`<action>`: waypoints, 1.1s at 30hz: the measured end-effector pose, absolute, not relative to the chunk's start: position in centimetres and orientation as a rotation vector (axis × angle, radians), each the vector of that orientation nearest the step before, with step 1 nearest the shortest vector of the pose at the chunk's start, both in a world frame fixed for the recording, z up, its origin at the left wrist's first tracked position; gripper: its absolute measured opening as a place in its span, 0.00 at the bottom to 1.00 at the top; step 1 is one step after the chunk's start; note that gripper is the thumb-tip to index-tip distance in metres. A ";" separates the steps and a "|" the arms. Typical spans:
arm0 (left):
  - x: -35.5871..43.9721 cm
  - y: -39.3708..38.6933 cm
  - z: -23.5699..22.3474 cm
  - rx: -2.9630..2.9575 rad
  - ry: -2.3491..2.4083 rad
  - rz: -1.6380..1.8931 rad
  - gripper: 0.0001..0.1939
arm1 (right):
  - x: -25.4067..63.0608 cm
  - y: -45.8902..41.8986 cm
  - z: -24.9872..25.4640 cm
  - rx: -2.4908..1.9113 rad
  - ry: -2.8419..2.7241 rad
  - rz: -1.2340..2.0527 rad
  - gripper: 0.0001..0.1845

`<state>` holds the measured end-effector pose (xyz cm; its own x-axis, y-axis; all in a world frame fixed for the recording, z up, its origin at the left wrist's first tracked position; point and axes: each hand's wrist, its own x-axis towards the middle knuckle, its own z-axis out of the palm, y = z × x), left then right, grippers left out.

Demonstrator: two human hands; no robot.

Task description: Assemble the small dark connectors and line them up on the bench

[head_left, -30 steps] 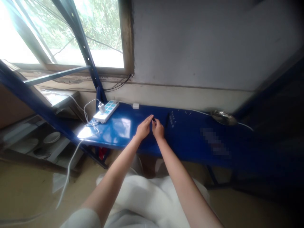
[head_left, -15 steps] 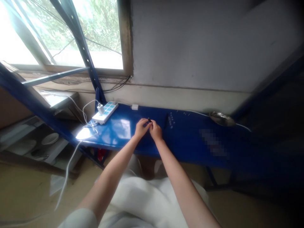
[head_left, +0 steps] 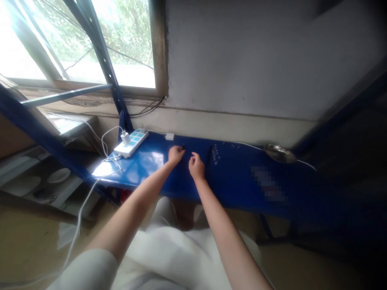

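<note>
At the blue counter [head_left: 142, 161], our left hand [head_left: 175, 154] and right hand [head_left: 196, 166] have parted; both grips loosely curled; any pinch, we cannot tell.

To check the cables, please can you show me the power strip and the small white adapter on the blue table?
power strip [head_left: 131, 143]: head view, on its blue switch panel.
white adapter [head_left: 169, 136]: head view, on its top face, near the wall.

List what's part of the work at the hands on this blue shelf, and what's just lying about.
Work: left hand; right hand; small black part at the left fingertips; probably the dark rod and row of small studs.
Lying about: power strip; white adapter; steel dish.
</note>
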<state>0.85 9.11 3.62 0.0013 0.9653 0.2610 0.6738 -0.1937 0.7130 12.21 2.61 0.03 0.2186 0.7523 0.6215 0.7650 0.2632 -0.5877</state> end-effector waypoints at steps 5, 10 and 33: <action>0.6 10.0 2.8 1.997 1.819 0.912 0.10 | 12.2 2.4 0.3 -1.477 -1.508 0.000 0.17; 0.1 10.2 2.5 2.016 1.892 0.784 0.10 | 12.2 2.4 0.3 -1.473 -1.501 0.018 0.17; 1.0 8.8 3.3 1.857 2.050 0.726 0.09 | 12.2 2.3 0.3 -1.501 -1.508 0.057 0.16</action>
<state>0.96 8.82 3.30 -0.1340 0.9833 0.1234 0.8419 0.0472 0.5376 12.23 2.30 0.27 0.2315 0.7866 0.5725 0.7414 0.2384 -0.6273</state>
